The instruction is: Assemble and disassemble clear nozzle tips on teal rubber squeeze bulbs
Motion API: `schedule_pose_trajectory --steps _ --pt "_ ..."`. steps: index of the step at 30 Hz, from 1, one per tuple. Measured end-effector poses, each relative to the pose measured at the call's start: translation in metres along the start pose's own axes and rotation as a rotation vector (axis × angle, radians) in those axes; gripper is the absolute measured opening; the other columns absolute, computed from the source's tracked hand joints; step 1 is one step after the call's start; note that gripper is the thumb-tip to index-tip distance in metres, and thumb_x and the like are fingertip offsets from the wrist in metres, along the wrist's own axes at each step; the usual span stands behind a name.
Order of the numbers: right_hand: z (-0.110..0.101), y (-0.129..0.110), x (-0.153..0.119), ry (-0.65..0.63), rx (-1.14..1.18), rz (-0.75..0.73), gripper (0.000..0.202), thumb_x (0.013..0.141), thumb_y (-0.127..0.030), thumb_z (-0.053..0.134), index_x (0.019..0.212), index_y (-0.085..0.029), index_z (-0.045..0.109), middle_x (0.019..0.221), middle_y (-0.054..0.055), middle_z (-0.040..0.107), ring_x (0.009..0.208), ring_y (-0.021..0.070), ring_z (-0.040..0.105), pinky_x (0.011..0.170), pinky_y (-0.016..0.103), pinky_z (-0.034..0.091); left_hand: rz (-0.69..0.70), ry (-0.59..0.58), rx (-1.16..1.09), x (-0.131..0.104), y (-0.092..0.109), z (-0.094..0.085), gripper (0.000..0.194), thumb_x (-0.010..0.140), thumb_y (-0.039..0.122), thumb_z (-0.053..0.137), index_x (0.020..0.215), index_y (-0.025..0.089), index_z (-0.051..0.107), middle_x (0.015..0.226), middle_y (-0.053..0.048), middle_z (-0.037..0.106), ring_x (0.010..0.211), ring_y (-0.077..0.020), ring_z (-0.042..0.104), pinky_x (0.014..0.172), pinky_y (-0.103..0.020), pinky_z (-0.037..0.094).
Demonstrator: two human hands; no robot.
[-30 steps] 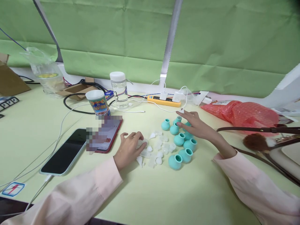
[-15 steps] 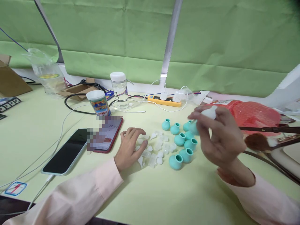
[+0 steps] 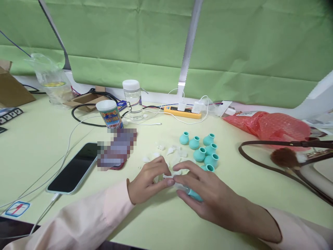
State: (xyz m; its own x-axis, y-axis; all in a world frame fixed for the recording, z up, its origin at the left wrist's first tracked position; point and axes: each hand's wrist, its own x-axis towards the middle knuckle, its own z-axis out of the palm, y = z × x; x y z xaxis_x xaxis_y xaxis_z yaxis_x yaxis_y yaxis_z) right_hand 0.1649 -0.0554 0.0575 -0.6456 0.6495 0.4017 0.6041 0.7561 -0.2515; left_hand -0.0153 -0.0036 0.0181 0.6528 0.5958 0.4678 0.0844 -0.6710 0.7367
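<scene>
My left hand has thumb and forefinger pinched on a small translucent white piece. My right hand meets it fingertip to fingertip, with its fingers curled round a clear plastic-like piece. Under the right fingers shows a teal bulb; whether it is gripped or rests on the table cannot be made out. More translucent pieces lie scattered beyond the hands. Several teal bulbs with open round necks stand to the right of those, partly covered by my right hand at the near end.
On the left lie a phone on a cable and a red-edged phone. Behind them stand a printed tub and a clear bottle. A yellow power strip is at the back. Red bubble wrap and a brown strap lie right.
My right hand has come down and left from its raised spot, where it held a white piece, to join my left hand. The left fingers have closed into a pinch.
</scene>
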Motion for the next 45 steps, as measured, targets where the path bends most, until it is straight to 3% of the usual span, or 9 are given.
schedule_pose_trajectory --steps 4,13,16,21,26,32,36,41,45 --pt "0.001 0.004 0.006 0.127 0.163 0.025 0.023 0.073 -0.009 0.05 0.094 -0.016 0.052 0.08 0.005 0.054 0.066 0.0121 0.055 0.056 0.023 0.047 -0.248 -0.099 -0.309 0.001 0.007 -0.002 0.025 0.083 0.031 0.04 0.068 0.013 0.049 0.064 -0.001 0.048 0.061 -0.0106 0.043 0.06 -0.024 0.034" --pt "0.002 0.006 0.013 0.273 0.445 0.17 0.02 0.061 -0.011 0.063 0.079 -0.016 0.057 0.066 0.001 0.059 0.057 0.01 0.055 0.048 0.019 0.047 -0.542 -0.04 -1.087 0.007 -0.002 0.003 0.037 0.079 0.044 0.043 0.058 0.014 0.044 0.048 0.002 0.043 0.044 -0.008 0.039 0.046 -0.022 0.03" --pt "0.003 0.009 0.012 0.3 0.426 0.126 0.02 0.062 -0.013 0.064 0.081 -0.017 0.06 0.066 0.001 0.064 0.057 0.0107 0.058 0.053 0.021 0.048 -0.447 0.015 -0.807 0.008 0.0 -0.002 0.038 0.081 0.043 0.038 0.058 0.014 0.047 0.055 -0.001 0.045 0.052 -0.0108 0.042 0.052 -0.025 0.033" --pt "0.001 0.013 0.009 0.276 0.521 0.245 0.026 0.064 -0.015 0.063 0.089 -0.02 0.063 0.089 0.006 0.065 0.08 0.017 0.06 0.06 0.024 0.052 -0.245 0.274 0.175 0.008 -0.001 -0.011 0.024 0.083 0.027 0.04 0.065 0.015 0.049 0.066 -0.002 0.048 0.068 -0.0143 0.042 0.066 -0.029 0.034" --pt "-0.003 0.014 0.012 0.209 0.712 0.389 0.025 0.066 -0.016 0.061 0.09 -0.025 0.065 0.09 0.004 0.049 0.078 0.0131 0.053 0.057 0.023 0.051 -0.261 0.143 0.536 0.007 -0.021 -0.007 0.018 0.081 0.03 0.044 0.076 0.017 0.054 0.079 -0.005 0.051 0.078 -0.0181 0.043 0.071 -0.032 0.037" --pt "0.001 0.018 0.017 0.127 1.092 0.529 0.026 0.067 -0.021 0.063 0.093 -0.024 0.064 0.078 0.001 0.046 0.074 0.0126 0.051 0.064 0.028 0.049 -0.095 0.244 0.399 0.003 -0.017 -0.004 0.027 0.076 0.022 0.049 0.102 0.016 0.049 0.095 -0.009 0.045 0.091 -0.0192 0.044 0.079 -0.034 0.039" --pt "0.005 0.014 0.018 0.117 1.211 0.573 0.024 0.069 -0.023 0.061 0.093 -0.021 0.064 0.079 0.002 0.051 0.077 0.0138 0.054 0.072 0.031 0.048 0.013 0.142 0.068 0.003 -0.003 0.001 0.03 0.072 0.023 0.055 0.101 0.016 0.051 0.09 -0.007 0.052 0.081 -0.0171 0.049 0.07 -0.03 0.041" --pt "0.012 0.012 0.019 0.159 1.246 0.661 0.019 0.07 -0.027 0.06 0.088 -0.021 0.063 0.086 0.002 0.055 0.075 0.0139 0.059 0.068 0.029 0.051 -0.176 0.11 -0.15 0.004 0.005 0.01 0.013 0.077 0.025 0.052 0.077 0.014 0.059 0.075 -0.005 0.058 0.068 -0.014 0.05 0.064 -0.026 0.041" --pt "0.016 0.013 0.018 0.174 1.203 0.75 0.021 0.068 -0.03 0.062 0.086 -0.019 0.058 0.075 0.001 0.06 0.067 0.0144 0.061 0.059 0.027 0.052 -0.236 0.164 -0.172 0.002 0.006 0.012 0.014 0.076 0.025 0.053 0.07 0.014 0.059 0.067 -0.004 0.057 0.064 -0.0132 0.049 0.062 -0.025 0.04"
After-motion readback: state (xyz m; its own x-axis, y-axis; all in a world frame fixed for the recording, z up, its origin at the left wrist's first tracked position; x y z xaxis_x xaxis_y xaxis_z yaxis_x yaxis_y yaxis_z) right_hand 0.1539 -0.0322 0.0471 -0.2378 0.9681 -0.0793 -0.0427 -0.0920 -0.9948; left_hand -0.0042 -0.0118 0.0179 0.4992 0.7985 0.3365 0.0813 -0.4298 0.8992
